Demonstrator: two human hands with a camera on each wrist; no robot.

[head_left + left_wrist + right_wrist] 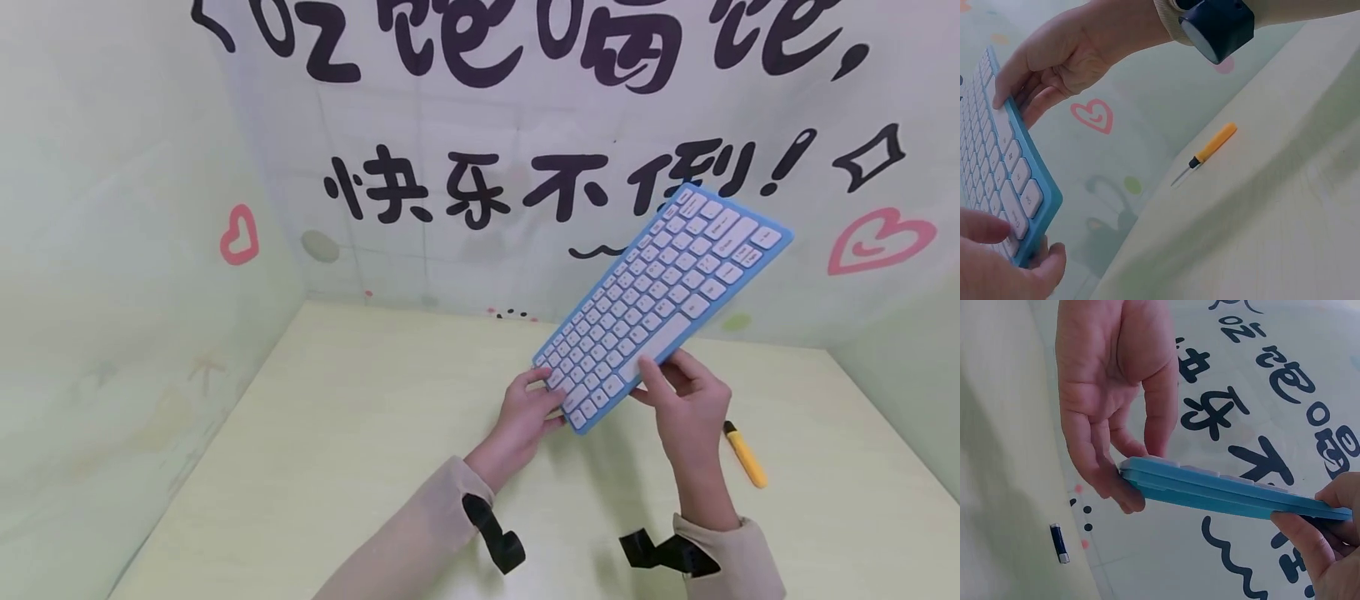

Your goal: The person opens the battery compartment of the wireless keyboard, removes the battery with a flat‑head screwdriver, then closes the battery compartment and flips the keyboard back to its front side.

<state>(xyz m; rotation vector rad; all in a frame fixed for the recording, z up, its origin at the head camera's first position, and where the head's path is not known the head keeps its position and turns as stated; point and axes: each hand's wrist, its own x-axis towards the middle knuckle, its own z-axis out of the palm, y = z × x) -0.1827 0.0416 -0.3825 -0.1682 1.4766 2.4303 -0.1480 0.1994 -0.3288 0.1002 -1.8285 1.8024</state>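
Observation:
A blue keyboard (637, 308) with white keys is held tilted above the table, its far end raised to the right. My left hand (527, 408) grips its lower left end, thumb over the keys and fingers beneath. Along the near long edge, my right hand (690, 400) pinches it beside the space bar, thumb on top. The left wrist view shows the keyboard (1007, 156) steeply angled between both hands. Seen edge-on in the right wrist view, the keyboard (1222, 497) runs from my left hand (1116, 387) to my right hand (1329, 544).
A screwdriver (1213, 144) with a yellow handle lies on the table (360, 467), right of my right wrist. Near the back wall lies a small dark cylinder (1059, 542) with a silver end, like a battery. Printed walls (450, 275) enclose the table's back and sides.

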